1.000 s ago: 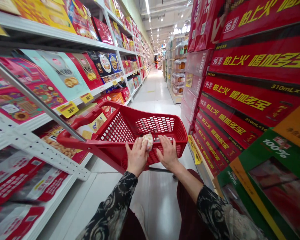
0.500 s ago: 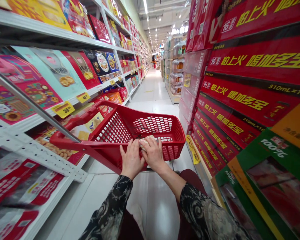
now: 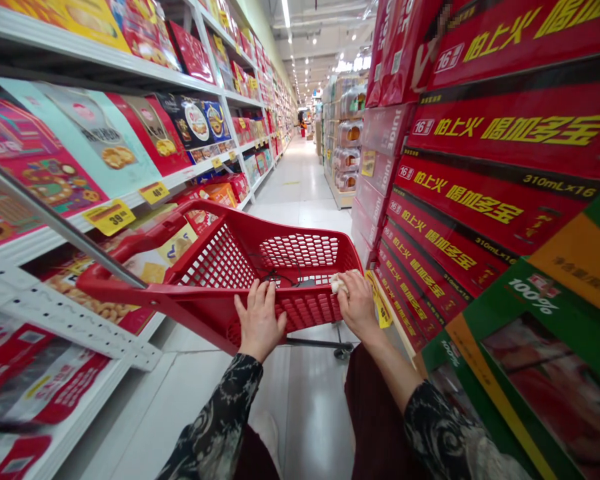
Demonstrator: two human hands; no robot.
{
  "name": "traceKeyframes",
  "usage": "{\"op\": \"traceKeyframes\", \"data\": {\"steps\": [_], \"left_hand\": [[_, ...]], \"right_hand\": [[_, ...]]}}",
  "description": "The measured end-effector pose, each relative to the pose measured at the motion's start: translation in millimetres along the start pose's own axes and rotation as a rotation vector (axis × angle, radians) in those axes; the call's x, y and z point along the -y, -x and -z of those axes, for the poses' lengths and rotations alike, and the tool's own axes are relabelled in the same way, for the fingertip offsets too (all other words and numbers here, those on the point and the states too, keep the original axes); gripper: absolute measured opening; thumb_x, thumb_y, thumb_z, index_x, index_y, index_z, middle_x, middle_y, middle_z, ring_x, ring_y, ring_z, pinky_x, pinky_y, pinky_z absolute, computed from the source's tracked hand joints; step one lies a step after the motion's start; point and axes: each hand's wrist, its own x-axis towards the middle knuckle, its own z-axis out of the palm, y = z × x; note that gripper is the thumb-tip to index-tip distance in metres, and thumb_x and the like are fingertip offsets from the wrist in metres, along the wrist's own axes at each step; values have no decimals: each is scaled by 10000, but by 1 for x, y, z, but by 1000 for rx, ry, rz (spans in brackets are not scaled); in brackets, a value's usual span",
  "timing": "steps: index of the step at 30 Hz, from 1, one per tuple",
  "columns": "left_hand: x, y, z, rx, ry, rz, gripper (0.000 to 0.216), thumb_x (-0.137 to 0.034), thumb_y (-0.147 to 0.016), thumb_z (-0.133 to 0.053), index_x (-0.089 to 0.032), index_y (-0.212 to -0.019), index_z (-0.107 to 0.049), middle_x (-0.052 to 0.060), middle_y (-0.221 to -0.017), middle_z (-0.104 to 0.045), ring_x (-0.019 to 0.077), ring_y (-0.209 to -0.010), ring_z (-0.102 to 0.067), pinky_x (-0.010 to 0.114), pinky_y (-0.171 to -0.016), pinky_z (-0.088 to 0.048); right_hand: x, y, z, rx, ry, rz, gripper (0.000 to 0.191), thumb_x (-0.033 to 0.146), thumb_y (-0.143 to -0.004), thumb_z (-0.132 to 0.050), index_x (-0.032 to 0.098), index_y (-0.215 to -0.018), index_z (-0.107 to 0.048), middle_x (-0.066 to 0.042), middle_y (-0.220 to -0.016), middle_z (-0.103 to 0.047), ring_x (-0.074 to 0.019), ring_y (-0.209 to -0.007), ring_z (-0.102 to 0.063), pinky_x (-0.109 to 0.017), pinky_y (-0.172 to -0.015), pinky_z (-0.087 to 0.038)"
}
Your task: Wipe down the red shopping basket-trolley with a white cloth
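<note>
A red plastic shopping cart basket (image 3: 215, 263) stands in the aisle straight ahead of me. My left hand (image 3: 258, 321) rests on its near rim, fingers laid over the edge. My right hand (image 3: 357, 303) is on the same rim further right, closed around a small pale crumpled thing (image 3: 338, 285), perhaps a cloth or tissue. A dark cord (image 3: 275, 277) lies inside the basket. Both forearms wear dark patterned sleeves.
Shelves of biscuit boxes (image 3: 105, 143) with yellow price tags (image 3: 111, 217) line the left side. Stacked red drink cartons (image 3: 480, 200) and green cartons (image 3: 530, 347) crowd the right, close to the cart. The shiny aisle floor (image 3: 305, 193) runs ahead; a distant person (image 3: 303, 124) stands far down.
The pale thing passed from my left hand to my right. My right hand then slid right along the rim, away from the left. The cart rolled slightly forward.
</note>
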Motion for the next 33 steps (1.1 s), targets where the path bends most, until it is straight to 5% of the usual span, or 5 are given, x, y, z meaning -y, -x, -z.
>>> {"op": "traceKeyframes", "data": {"steps": [7, 17, 26, 33], "left_hand": [[2, 2, 0, 40, -65, -28, 587, -306, -763, -492, -145, -1319, -398, 143, -1385, -407, 300, -1343, -239, 614, -1071, -111], [-4, 2, -4, 41, -64, -21, 608, -316, -771, -490, -129, -1338, -374, 139, -1424, -355, 301, -1367, -179, 598, -1068, -170], [-13, 1, -2, 55, -76, -27, 632, -295, -755, -490, -118, -1348, -362, 121, -1445, -325, 292, -1371, -172, 596, -1065, -186], [-15, 5, -4, 47, -68, -29, 638, -289, -756, -487, -128, -1357, -347, 109, -1455, -309, 288, -1373, -168, 595, -1069, -183]], "right_hand": [[37, -1, -16, 46, -52, 99, 338, 192, -831, -454, 190, -1150, -563, -91, -1222, -543, -223, -1184, -423, -415, -1029, -264], [0, -1, 5, -7, 67, -92, 335, 190, -853, -403, 176, -1154, -549, -107, -1242, -541, -247, -1214, -410, -484, -1019, -237], [68, -6, -25, 146, -15, 93, 370, 211, -823, -478, 221, -1190, -531, -75, -1286, -512, -242, -1260, -347, -484, -1055, -166], [9, -6, 0, 62, 59, -38, 358, 202, -829, -429, 219, -1165, -552, -80, -1242, -546, -242, -1197, -417, -503, -1024, -196]]}}
